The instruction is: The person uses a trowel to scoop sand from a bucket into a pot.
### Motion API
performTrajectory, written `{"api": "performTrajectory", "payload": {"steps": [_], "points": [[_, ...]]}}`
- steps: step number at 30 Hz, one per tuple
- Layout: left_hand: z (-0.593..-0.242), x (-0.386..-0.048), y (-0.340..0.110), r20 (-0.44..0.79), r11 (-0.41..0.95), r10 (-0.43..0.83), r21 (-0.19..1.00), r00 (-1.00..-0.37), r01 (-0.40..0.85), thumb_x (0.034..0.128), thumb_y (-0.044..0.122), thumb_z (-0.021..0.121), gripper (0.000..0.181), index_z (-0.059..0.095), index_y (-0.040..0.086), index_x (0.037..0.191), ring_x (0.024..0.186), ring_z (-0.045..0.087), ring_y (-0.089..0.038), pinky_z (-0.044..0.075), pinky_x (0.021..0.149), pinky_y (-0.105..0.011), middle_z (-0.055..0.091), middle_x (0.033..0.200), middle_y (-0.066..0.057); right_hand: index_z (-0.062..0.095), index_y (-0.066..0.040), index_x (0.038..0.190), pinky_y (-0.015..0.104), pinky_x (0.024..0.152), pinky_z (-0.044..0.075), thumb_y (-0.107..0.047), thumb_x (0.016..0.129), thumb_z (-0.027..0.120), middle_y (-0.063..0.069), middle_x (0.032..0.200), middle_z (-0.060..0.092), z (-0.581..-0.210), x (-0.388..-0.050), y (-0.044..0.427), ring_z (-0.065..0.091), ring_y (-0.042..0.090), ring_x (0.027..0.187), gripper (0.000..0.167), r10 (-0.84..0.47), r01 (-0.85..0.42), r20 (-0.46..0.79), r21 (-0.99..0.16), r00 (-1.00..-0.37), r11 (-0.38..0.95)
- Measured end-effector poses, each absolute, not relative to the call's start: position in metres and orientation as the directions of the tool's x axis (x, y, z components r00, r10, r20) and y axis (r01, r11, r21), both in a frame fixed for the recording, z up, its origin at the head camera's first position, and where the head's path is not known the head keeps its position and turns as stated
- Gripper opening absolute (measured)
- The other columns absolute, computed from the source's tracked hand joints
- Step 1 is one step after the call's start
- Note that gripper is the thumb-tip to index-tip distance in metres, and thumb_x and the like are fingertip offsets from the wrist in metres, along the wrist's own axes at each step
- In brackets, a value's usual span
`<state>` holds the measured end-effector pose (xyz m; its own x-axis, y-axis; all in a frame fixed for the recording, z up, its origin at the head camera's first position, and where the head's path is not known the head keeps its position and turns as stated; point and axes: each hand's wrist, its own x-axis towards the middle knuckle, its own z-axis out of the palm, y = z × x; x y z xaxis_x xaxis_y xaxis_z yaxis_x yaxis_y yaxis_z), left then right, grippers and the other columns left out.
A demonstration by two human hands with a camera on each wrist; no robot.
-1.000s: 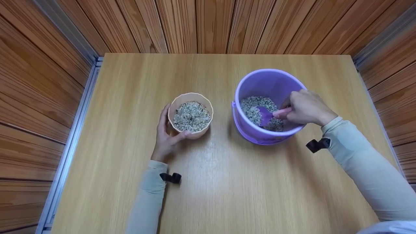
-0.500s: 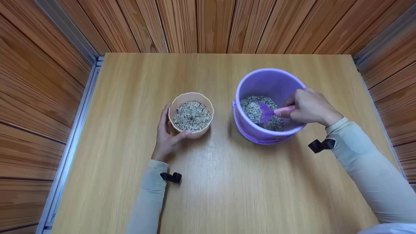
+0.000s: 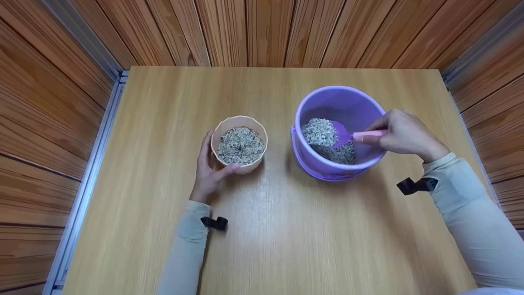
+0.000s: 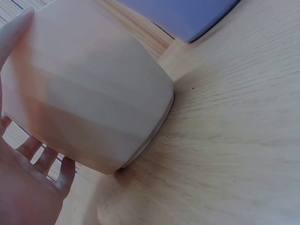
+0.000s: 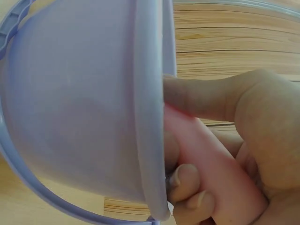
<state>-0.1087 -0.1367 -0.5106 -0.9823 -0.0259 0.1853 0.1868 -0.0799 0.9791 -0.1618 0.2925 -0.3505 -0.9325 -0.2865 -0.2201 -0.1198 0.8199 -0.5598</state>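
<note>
My left hand (image 3: pixel 208 176) grips a peach-coloured flowerpot (image 4: pixel 89 79) that stands on the table, thumb on the near side and fingers round the far-left side. Grey-white gravel (image 3: pixel 240 146) nearly fills the pot. To its right stands a purple bucket (image 3: pixel 364 108) with more gravel low inside. My right hand (image 3: pixel 405 133) holds a small shovel by its pink handle (image 5: pixel 211 159), at the bucket's right rim. The shovel's purple blade (image 3: pixel 342 134) carries a heap of gravel (image 3: pixel 319 132) inside the bucket, above the rest. The bucket's rim hides part of the fingers in the right wrist view.
A wooden table (image 3: pixel 262 237) bears everything. The bucket's handle (image 5: pixel 42 187) hangs down along its outside. Wood-plank walls (image 3: pixel 266 32) with metal frame strips (image 3: pixel 84 180) enclose the back and sides. Between pot and bucket is a narrow gap.
The right hand has drawn the shovel up and slightly to the right, lifting a heap of gravel off the bucket's contents. The left hand and the pot have stayed in place.
</note>
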Motion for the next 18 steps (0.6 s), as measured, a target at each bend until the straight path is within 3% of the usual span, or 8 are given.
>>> {"api": "performTrajectory", "payload": {"steps": [11,18], "points": [[-0.543,-0.119,-0.142,0.203,-0.049,-0.031,0.978,-0.979,0.205,0.0741,0.004,0.088,0.106,0.026,0.013,0.161,0.15,0.026,-0.016,0.022,0.123,-0.038,0.031,0.163,0.0,0.083,-0.009,0.096,0.022,0.055,0.054,-0.041,0.086,0.081,0.01,0.083,0.076,-0.346,-0.157,0.302,0.069,0.015,0.065,0.034,-0.243,-0.084,-0.186,-0.605,-0.952,0.792],[-0.532,-0.118,-0.14,0.157,-0.061,-0.031,0.985,-0.987,0.159,0.074,-0.004,0.084,0.107,0.022,0.005,0.161,0.151,0.023,-0.022,0.019,0.124,-0.042,0.027,0.164,-0.009,0.082,-0.008,0.099,0.021,0.061,0.056,-0.049,0.086,0.078,0.012,0.087,0.077,-0.336,-0.155,0.305,0.071,0.018,0.07,0.042,-0.195,-0.04,-0.192,-0.605,-0.962,0.795]]}}
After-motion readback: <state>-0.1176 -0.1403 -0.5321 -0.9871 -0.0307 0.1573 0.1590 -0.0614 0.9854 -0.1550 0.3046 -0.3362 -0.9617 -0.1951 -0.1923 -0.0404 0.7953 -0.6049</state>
